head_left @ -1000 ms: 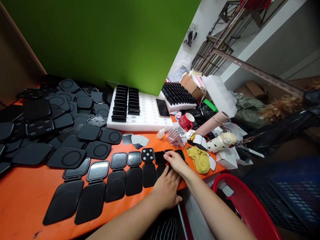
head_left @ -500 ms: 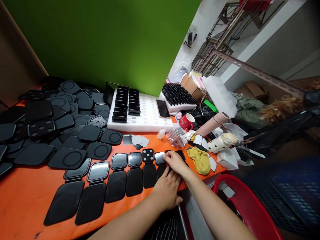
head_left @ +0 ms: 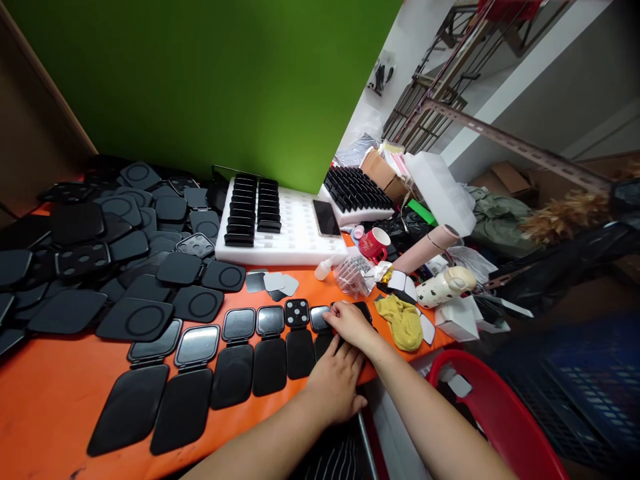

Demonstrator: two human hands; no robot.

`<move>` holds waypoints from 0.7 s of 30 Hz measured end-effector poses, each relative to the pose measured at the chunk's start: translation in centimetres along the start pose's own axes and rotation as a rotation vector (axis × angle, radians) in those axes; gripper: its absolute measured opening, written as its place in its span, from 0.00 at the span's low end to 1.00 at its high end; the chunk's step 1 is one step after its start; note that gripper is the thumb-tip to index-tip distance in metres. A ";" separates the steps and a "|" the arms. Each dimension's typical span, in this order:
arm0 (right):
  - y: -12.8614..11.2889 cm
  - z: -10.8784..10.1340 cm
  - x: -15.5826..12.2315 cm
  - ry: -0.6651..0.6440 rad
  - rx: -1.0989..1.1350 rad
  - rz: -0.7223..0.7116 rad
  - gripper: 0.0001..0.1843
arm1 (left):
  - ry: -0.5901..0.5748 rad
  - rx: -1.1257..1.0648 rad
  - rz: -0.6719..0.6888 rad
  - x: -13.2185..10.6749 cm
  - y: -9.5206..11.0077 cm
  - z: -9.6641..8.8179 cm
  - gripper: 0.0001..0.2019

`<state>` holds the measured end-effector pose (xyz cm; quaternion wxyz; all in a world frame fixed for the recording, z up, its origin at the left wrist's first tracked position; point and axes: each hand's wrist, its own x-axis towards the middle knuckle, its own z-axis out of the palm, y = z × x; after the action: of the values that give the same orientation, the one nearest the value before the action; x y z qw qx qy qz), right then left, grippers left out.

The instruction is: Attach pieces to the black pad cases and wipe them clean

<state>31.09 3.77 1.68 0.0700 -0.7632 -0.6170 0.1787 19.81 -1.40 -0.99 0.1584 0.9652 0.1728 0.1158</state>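
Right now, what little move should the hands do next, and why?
Perhaps a gentle press by the right hand along the edge of the shiny panel. I'd choose that because its thumb side is right at that edge, and the left hand lies flat, partly covering the black flap just below the panel.

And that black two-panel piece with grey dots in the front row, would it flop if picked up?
Both halves of the two-panel piece look flat and unbent, so each is probably stiff. The narrow joint between them resembles a hinge, so it may fold when lifted. It lies flat on the orange table, so a push would likely slide it.
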 end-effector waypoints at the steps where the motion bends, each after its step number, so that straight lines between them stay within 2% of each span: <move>1: -0.1 0.0 0.0 0.002 -0.014 0.002 0.14 | -0.002 0.001 0.001 0.0 0.0 0.0 0.37; 8: -1.0 -0.1 -0.2 0.023 -0.300 -0.040 0.19 | -0.006 0.011 0.004 0.1 0.0 0.0 0.36; 13: -1.2 -0.6 -0.4 0.048 -0.380 -0.016 0.22 | -0.002 0.009 0.002 0.1 0.1 0.1 0.35; 17: -0.6 -1.3 -1.5 0.070 -0.274 -0.002 0.16 | -0.005 -0.001 -0.002 0.1 0.0 0.4 0.36; 19: -0.3 -1.5 -2.4 0.068 -0.166 -0.057 0.13 | -0.012 -0.010 0.000 0.2 -0.1 0.6 0.35; 21: 0.0 -1.4 -3.4 0.056 -0.074 -0.148 0.15 | -0.025 -0.021 0.009 0.1 -0.1 0.9 0.34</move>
<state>30.98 0.61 3.64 0.0720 -0.7225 -0.6755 0.1285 20.14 -1.48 -1.80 0.1700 0.9656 0.1654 0.1063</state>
